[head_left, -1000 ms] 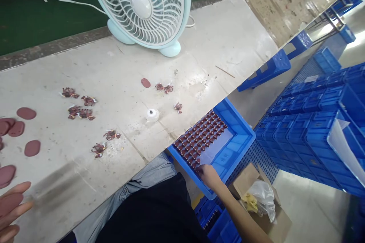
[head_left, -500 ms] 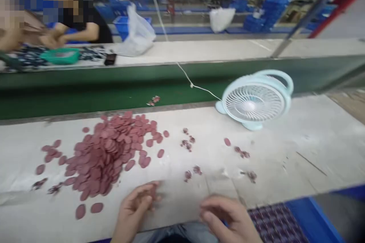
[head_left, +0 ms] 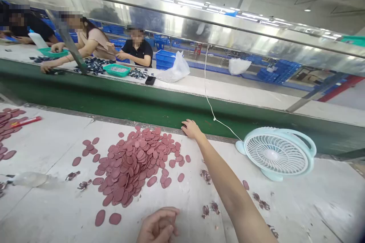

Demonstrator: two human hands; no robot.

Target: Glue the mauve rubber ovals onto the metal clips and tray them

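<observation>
While the left hand [head_left: 159, 224] stays half-curled over the surface [head_left: 62, 129], the right hand [head_left: 191, 129] now stretches to its far edge, fingers bent, both holds unclear, leaving the disc pile [head_left: 134, 163] untouched.

matt discs [head_left: 134, 163], smooth plastic fan [head_left: 270, 154], shiny metal panel [head_left: 256, 40], filmy plastic bag [head_left: 177, 70]

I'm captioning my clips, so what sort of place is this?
Probably a factory workshop: a pile of flat reddish ovals lies on the near table, several people are at another table with small dark parts, and blue crates stand stacked beyond.
</observation>
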